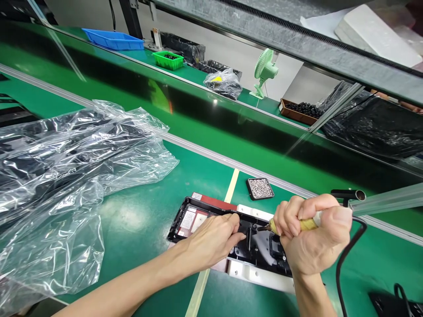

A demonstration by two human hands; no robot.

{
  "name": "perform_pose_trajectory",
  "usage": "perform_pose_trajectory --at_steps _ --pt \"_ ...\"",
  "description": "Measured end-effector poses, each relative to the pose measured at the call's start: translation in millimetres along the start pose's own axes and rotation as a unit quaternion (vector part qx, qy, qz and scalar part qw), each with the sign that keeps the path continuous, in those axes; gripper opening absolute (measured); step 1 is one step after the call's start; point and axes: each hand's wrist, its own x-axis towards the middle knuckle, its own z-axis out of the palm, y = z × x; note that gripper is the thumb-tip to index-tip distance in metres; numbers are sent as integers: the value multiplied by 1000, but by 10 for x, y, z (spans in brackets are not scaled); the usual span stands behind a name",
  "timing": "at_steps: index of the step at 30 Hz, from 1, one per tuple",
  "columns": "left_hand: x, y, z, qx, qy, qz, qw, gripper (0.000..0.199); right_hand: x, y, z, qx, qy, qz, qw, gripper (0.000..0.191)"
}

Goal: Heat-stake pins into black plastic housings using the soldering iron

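A long black plastic housing (pixel 264 251) lies in a red and white fixture (pixel 257 274) on the green bench. My right hand (pixel 312 237) is wrapped round the yellow handle of a corded soldering iron (pixel 307 224), its tip pointing left and down at the middle of the housing. My left hand (pixel 221 235) reaches over the housing, fingers bent and closed near the tip; whatever they hold, if anything, is hidden. Behind the housing sits a small black tray (pixel 260 188) filled with tiny silvery pieces.
Clear plastic bags (pixel 76 154) cover the bench's left side. A metal tube holder (pixel 350 194) stands beside my right hand, with the iron's black cord hanging down. Beyond a green conveyor (pixel 198 119) are a blue tray (pixel 114 40), a green basket (pixel 168 60) and a fan (pixel 264 70).
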Motion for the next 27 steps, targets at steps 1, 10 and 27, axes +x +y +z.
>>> perform_pose_trajectory --at_steps 1,10,27 --pt "-2 -4 7 -1 1 0 1000 24 -1 -1 2 0 -2 -1 1000 36" --pt "2 -22 10 -10 3 0 1000 24 -8 -1 2 8 7 5 1000 37" --pt "3 -7 5 -16 -3 -5 1000 25 -38 -9 -8 17 -1 -14 1000 35"
